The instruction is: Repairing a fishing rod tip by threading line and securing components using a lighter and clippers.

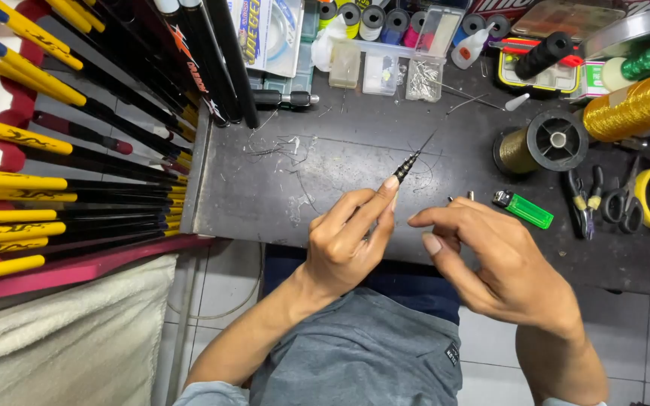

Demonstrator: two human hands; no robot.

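Observation:
My left hand [347, 237] pinches a thin black rod tip [409, 163] between thumb and forefinger, its point aimed up and to the right over the dark workbench [265, 195]. My right hand [490, 259] hovers just to the right with fingers loosely curled, fingertips near the rod's lower end; whether it grips a fine thread is too small to tell. Two small metal pieces [462, 197] lie just beyond my right fingers.
A green lighter [524, 210], scissors [624, 199], pliers [582, 197], gold thread spools [637, 109] and a black reel [547, 143] lie at right. Yellow-and-black rods [62, 188] fill the left side. Small boxes and thread bobbins [393, 22] line the back.

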